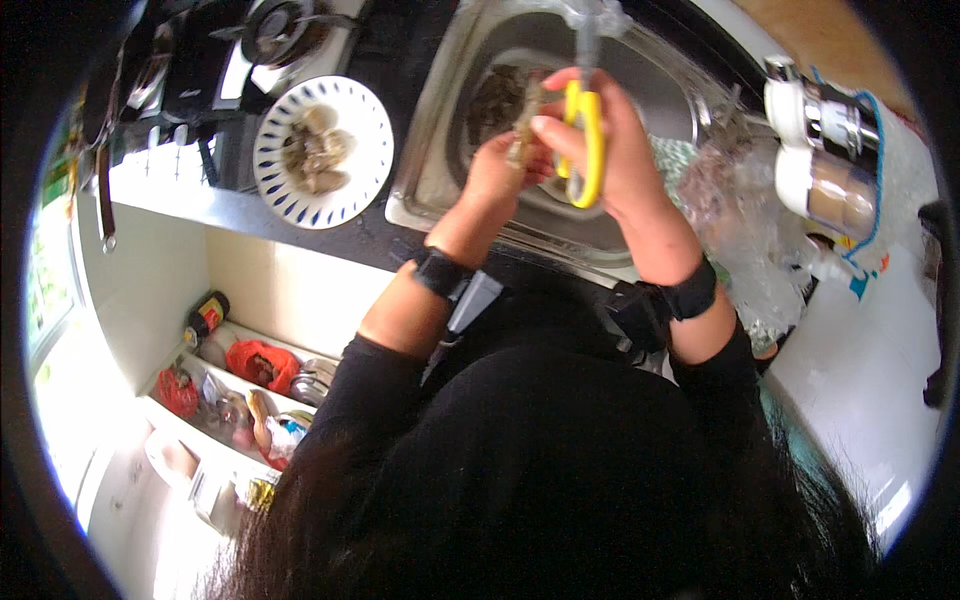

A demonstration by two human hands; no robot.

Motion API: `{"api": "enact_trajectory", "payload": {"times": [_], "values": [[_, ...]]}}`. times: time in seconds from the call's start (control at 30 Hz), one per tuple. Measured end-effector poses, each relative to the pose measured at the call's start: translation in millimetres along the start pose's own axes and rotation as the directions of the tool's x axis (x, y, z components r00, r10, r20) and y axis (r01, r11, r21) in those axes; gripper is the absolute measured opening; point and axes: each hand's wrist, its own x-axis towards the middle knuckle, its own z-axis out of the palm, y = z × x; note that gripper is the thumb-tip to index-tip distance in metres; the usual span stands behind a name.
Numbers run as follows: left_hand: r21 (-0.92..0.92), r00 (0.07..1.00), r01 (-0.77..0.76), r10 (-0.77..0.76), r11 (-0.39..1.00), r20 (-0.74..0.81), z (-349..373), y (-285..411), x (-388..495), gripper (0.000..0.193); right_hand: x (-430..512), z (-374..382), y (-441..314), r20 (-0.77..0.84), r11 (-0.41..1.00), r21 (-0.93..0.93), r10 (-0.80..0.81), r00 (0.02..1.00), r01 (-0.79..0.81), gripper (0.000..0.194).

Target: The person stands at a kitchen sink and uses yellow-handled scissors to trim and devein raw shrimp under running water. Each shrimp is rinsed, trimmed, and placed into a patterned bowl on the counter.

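Over the steel sink (pixel 420 180), my left hand (pixel 499 169) grips a raw shrimp (pixel 526 124). My right hand (pixel 611 142) holds yellow-handled scissors (pixel 592 150), and its thumb and fingertips touch the shrimp's upper part. The scissor blades are hard to make out. Below the hands in the sink lies a dark heap (pixel 499 101), apparently more shrimp, and part of a pale bowl or plate (pixel 551 191) shows under my hands. Left of the sink, a white plate with blue marks around its rim (pixel 271 176) bears several pale shrimp (pixel 319 150).
A gas stove (pixel 289 34) stands at the upper left. Right of the sink are crumpled plastic bags (pixel 750 225), a green-and-white cloth (pixel 667 157) and white-lidded jars (pixel 832 187). An open drawer (pixel 217 442) with bags and a dark bottle (pixel 208 315) are at the lower left. The faucet (pixel 589 37) overhangs the sink.
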Motion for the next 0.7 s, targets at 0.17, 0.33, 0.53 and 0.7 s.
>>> {"api": "enact_trajectory", "payload": {"times": [0.17, 0.33, 0.53, 0.7], "values": [[-0.067, 0.996, -0.08, 0.083, 0.994, 0.03, -16, -37, 4, 0.019, 38, 88, 29, 0.256, 0.981, 0.016, -0.189, 0.948, 0.191, 0.029], [0.571, 0.958, -0.287, 0.211, 0.77, 0.196, -40, -59, 29, 0.019, 35, 92, 30, 0.297, 0.996, 0.085, -0.01, 0.955, -0.016, 0.027], [0.896, 0.908, -0.417, -0.043, -0.15, 0.416, -39, -64, 78, 0.024, 0, -25, 25, -0.024, 0.98, 0.182, 0.085, 0.996, -0.079, 0.028], [0.901, 0.973, -0.19, -0.194, -0.39, 0.121, -21, -61, 135, 0.021, -59, -83, 40, -0.207, 0.953, 0.053, 0.304, 0.93, -0.3, 0.029]]}}
